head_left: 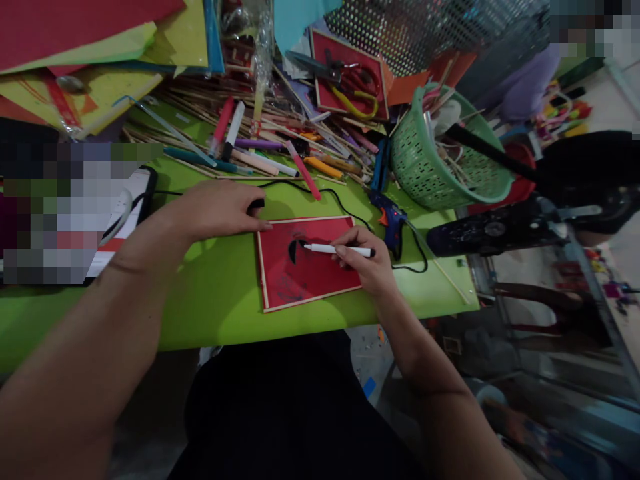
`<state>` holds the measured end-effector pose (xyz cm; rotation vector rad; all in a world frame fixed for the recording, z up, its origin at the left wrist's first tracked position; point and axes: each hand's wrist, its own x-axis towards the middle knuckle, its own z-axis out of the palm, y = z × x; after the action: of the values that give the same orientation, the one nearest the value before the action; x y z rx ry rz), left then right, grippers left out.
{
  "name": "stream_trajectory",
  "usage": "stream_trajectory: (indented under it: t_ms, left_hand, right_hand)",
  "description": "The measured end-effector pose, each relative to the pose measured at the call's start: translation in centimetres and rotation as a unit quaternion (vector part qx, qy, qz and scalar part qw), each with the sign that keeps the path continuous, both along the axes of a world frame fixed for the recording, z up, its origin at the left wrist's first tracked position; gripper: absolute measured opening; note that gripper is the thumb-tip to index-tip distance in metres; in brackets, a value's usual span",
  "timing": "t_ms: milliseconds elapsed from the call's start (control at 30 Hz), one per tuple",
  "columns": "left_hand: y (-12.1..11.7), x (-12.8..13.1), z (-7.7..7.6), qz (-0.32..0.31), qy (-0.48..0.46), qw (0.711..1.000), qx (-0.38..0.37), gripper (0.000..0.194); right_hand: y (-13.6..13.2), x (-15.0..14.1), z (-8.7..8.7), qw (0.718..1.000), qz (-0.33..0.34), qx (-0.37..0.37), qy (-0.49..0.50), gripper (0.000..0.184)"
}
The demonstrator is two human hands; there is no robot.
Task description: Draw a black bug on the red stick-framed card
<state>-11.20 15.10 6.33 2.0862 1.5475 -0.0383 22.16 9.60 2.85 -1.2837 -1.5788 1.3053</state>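
Note:
A red board [320, 283] edged with thin pale sticks lies on the green tabletop, with a black curved shape drawn near its middle. My right hand [367, 257] pinches a white marker [320, 249], its tip at the drawn black shape. The hand rests over the board's right edge. At the board's upper left corner, my left hand [225, 210] touches the frame with a fingertip. Its fingers are closed around a small black marker cap [257, 203], partly hidden.
Several markers [305, 173] and thin sticks lie behind the board. A blue glue gun [393, 223] with a black cord sits to the right, below a green basket [425, 160]. Scissors [350, 83] lie on another red board. Coloured sheets [90, 33] are at back left.

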Motion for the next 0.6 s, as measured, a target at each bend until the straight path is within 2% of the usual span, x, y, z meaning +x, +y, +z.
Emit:
stream_trajectory:
  t_ms: [300, 600]
  left_hand:
    - [-0.06, -0.19, -0.33, -0.012, -0.006, 1.000, 0.012, 0.039]
    - [-0.02, 0.00, -0.08, 0.017, -0.014, 1.000, -0.011, 0.036]
  right_hand:
    - [0.04, 0.20, -0.05, 1.000, 0.007, -0.002, 0.014, 0.022]
    - [0.03, -0.31, 0.22, 1.000, -0.020, 0.001, 0.021, 0.023]
